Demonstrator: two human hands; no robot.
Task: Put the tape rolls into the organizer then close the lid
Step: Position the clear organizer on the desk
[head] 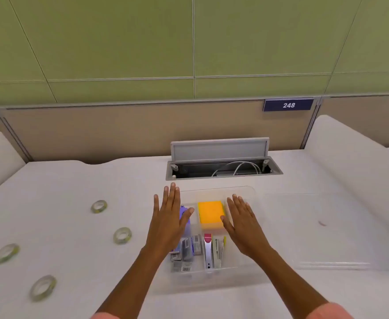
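Four tape rolls lie on the white table left of the clear organizer: one at ten o'clock from it, one at nine, one far out at nine, one at eight. The one clear lid lies flat at three o'clock, just beside it. Over the open organizer, the left hand and right hand hover flat, fingers spread, holding nothing; one blue sign at one o'clock reads "248".
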